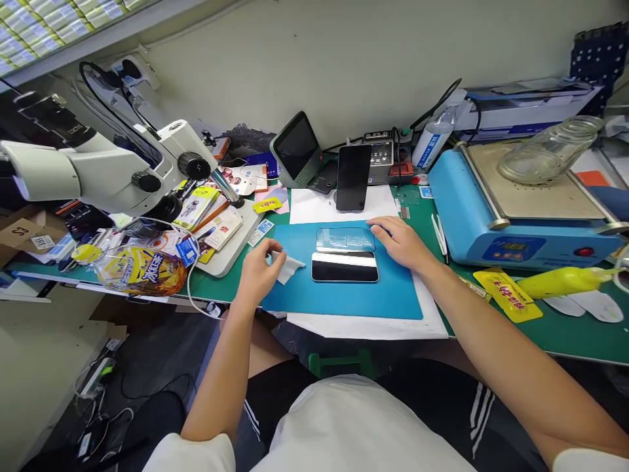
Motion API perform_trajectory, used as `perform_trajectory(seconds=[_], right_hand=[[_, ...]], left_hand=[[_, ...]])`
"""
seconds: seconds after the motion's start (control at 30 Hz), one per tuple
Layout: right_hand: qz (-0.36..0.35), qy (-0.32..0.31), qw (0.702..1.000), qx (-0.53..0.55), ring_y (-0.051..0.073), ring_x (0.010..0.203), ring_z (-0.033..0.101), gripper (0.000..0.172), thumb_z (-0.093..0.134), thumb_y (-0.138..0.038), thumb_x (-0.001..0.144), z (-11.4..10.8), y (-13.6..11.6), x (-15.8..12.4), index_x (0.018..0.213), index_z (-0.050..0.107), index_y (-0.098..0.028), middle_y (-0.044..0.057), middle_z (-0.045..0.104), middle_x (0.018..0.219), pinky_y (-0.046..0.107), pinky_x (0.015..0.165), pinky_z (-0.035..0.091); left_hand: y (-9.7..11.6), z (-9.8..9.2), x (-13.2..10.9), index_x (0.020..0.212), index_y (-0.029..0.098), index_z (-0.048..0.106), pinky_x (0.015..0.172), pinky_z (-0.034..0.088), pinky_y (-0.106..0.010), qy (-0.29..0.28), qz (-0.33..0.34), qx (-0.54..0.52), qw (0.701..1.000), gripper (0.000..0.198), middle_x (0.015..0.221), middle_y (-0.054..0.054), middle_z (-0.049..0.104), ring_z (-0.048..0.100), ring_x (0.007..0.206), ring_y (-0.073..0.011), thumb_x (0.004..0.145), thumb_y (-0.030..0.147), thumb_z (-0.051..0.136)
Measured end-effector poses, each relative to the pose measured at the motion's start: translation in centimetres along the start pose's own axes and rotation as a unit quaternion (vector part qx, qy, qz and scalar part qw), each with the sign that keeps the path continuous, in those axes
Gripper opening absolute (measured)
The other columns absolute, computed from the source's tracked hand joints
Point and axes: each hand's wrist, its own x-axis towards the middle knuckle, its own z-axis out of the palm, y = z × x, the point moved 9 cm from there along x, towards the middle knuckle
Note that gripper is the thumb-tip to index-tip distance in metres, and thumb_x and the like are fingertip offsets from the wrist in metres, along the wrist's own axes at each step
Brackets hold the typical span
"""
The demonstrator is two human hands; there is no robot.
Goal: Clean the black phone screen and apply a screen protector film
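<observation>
My left hand (259, 274) is closed at the left of the blue mat (295, 298), thumb and fingers pinching a white wipe (291, 270) that hangs down to the mat. My right hand (397, 240) lies with its fingers stretched out at the right end of a clear glass panel (345, 240); whether the fingertips touch the glass I cannot tell. Directly below that panel, on my side, a smartphone (344, 275) rests face up, its dark screen crossed by a bright reflection.
A microscope (108, 167) leans in from the left above a bottle of tea (142, 269) and piled boxes. Behind the mat stand a dark upright phone (352, 177) and a grey device with a screen (297, 151). On the right are tweezers (439, 236), a blue heating plate (491, 233) and a glass jar (545, 154).
</observation>
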Motion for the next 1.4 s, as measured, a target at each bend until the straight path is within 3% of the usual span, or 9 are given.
perform_trajectory(seconds=[0.13,0.2,0.43,0.7,0.87,1.03,1.17,1.3,1.4], right_hand=[[-0.002,0.001,1.0,0.0,0.035,0.12,0.061,0.048,0.038,-0.054,0.101,0.0,0.1,0.0,0.116,0.072,-0.024,0.012,0.074,0.123,0.055,0.105,0.045],[-0.002,0.001,1.0,0.0,0.035,0.12,0.061,0.049,0.038,-0.054,0.101,0.0,0.1,0.0,0.117,0.072,-0.023,0.012,0.074,0.123,0.056,0.105,0.045],[-0.001,-0.004,1.0,0.0,0.035,0.121,0.061,0.049,0.038,-0.054,0.101,0.2,0.2,0.1,0.117,0.073,-0.023,0.012,0.074,0.124,0.056,0.105,0.045],[-0.004,-0.008,1.0,0.002,0.035,0.122,0.06,0.051,0.037,-0.057,0.102,0.2,-0.1,0.1,0.117,0.073,-0.025,0.011,0.074,0.124,0.056,0.106,0.044],[-0.006,-0.004,1.0,0.002,0.035,0.122,0.061,0.053,0.036,-0.06,0.101,0.2,0.1,0.1,0.117,0.073,-0.026,0.01,0.074,0.123,0.056,0.106,0.044],[-0.003,-0.005,1.0,0.002,0.035,0.122,0.061,0.053,0.036,-0.06,0.101,0.2,0.2,0.0,0.117,0.073,-0.026,0.011,0.074,0.124,0.056,0.106,0.044],[-0.002,-0.005,1.0,0.001,0.035,0.122,0.061,0.055,0.035,-0.06,0.101,0.3,0.2,0.1,0.116,0.073,-0.023,0.012,0.074,0.124,0.056,0.106,0.044],[-0.002,-0.005,1.0,-0.001,0.035,0.123,0.06,0.054,0.035,-0.059,0.102,0.2,0.1,0.0,0.116,0.072,-0.024,0.011,0.074,0.125,0.055,0.107,0.043],[-0.005,-0.011,1.0,-0.003,0.034,0.123,0.06,0.054,0.035,-0.058,0.103,0.1,-0.3,-0.1,0.117,0.072,-0.022,0.012,0.073,0.125,0.052,0.108,0.043]], left_hand=[[1.8,-1.3,0.6,0.102,0.024,0.06,0.073,0.049,-0.029,0.062,0.027,-0.028,0.997,0.012,0.102,-0.003,0.069,0.064,0.096,-0.021,0.097,0.034,0.056],[2.7,-1.0,0.3,0.105,0.024,0.06,0.079,0.051,-0.031,0.074,0.054,-0.03,0.995,0.012,0.104,-0.004,0.069,0.065,0.1,-0.0216,0.099,0.033,0.054],[3.4,4.9,-2.4,0.109,0.027,0.065,0.087,0.051,-0.035,-0.059,0.102,-0.007,0.993,0.019,0.099,-0.001,0.075,0.068,0.093,-0.0217,0.093,0.019,0.059],[3.2,5.2,-3.3,0.118,0.024,0.063,0.087,0.054,-0.038,-0.038,0.099,-0.024,0.994,0.022,0.107,-0.007,0.073,0.068,0.103,-0.024,0.102,0.024,0.048],[6.8,7.7,-5.1,0.119,0.029,0.067,0.098,0.053,-0.037,-0.148,0.216,-0.054,0.964,0.021,0.111,-0.003,0.074,0.069,0.107,-0.0217,0.101,0.029,0.058],[6.6,7.1,-5.3,0.136,0.022,0.059,0.115,0.044,-0.046,-0.095,0.228,0.012,0.969,0.034,0.136,-0.012,0.065,0.054,0.137,-0.0274,0.107,0.029,0.043],[6.2,9.7,-6.4,0.151,0.012,0.043,0.123,0.035,-0.052,-0.144,0.244,0.113,0.952,0.05,0.159,-0.019,0.044,0.034,0.152,-0.033,0.107,0.037,0.042],[5.1,11.0,-5.9,0.158,0.006,0.028,0.124,0.031,-0.055,-0.151,0.195,0.165,0.955,0.068,0.166,-0.023,0.028,0.023,0.155,-0.0356,0.106,0.047,0.043],[4.2,10.8,-4.5,0.157,0.0,0.029,0.124,0.03,-0.056,-0.149,0.151,0.181,0.96,0.071,0.165,-0.026,0.026,0.022,0.155,-0.0385,0.107,0.049,0.039]])
